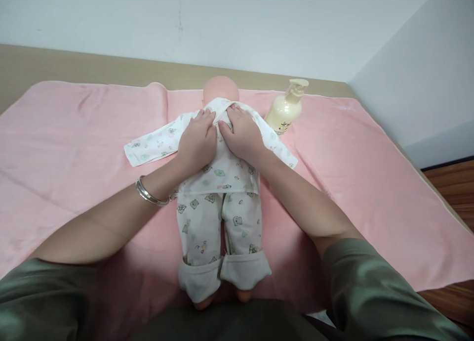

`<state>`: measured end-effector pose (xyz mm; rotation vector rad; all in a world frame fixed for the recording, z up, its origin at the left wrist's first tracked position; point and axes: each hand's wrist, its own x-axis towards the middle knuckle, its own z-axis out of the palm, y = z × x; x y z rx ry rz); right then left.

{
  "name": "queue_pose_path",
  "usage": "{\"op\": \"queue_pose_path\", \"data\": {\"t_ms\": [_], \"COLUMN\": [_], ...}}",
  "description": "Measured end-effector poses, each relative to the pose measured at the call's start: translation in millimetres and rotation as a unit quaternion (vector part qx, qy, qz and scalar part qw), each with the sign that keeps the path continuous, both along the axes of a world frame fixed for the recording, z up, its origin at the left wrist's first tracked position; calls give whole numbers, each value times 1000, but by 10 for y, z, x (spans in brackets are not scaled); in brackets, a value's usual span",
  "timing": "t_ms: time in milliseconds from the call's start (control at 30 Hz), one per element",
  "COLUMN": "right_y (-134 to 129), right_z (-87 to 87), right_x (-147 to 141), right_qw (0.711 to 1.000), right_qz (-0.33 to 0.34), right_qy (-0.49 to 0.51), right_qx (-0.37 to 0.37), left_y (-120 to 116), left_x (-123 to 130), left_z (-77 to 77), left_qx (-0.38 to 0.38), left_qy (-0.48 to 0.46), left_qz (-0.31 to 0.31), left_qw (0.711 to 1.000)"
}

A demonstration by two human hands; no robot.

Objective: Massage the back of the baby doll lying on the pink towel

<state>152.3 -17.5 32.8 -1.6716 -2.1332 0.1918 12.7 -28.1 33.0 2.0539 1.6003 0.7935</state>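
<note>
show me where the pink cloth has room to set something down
The pink cloth lies bare left of the doll and left forearm, and right of the pump bottle and right forearm. The middle is crowded: left hand and right hand rest on the doll, bottle close by.

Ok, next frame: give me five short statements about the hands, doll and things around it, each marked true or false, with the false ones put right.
1. The left hand lies on the doll's top. True.
2. The right hand grips the bottle. False: the right hand lies on the top, and the bottle is untouched.
3. The bottle is to the right of the doll. True.
4. The blanket is green. False: the blanket is pink.
5. Both trouser cuffs are turned up. True.
</note>
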Motion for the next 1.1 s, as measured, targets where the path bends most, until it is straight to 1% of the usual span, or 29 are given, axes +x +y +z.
{"op": "queue_pose_path", "data": {"t_ms": [67,133,233,333,433,500,600,700,767,867,900,967,1033,1067,1100], "right_y": [-27,-91,-248,-427,-521,-484,-283,-58,12,-43,-88,-177,-224,-225,-214], "right_z": [0,11,24,29,48,67,74,60,82,204,256,338,348,322,281], "right_x": [-20,-60,-150,-237,-270,-247,-147,-10,73,150,158,146,103,75,47], "right_qw": [1000,1000,999,998,997,997,999,999,998,997,997,995,991,992,995], "right_qz": [-1,-4,0,6,12,20,32,26,40,68,68,50,30,27,28], "right_qy": [-10,-26,-46,-61,-73,-66,-41,-21,-11,13,31,70,81,69,46], "right_qx": [3,3,11,25,29,22,-6,-32,-39,-27,-9,52,104,106,85], "left_y": [110,238,372,367,279,227,188,185,188,187,186,184,189,194,201], "left_x": [-35,-76,-119,-118,-92,-79,-80,-95,-105,-114,-116,-119,-125,-128,-132], "left_z": [-49,-140,-279,-332,-293,-252,-219,-230,-248,-268,-273,-282,-296,-304,-313], "left_qx": [-14,-18,5,41,48,43,45,55,60,59,57,53,55,57,58], "left_qy": [-48,-98,-146,-152,-150,-153,-155,-155,-156,-161,-163,-166,-168,-170,-172], "left_qz": [19,32,25,27,36,43,39,21,20,30,33,31,30,30,30], "left_qw": [999,995,989,987,987,986,986,986,986,985,984,984,984,983,983]}}
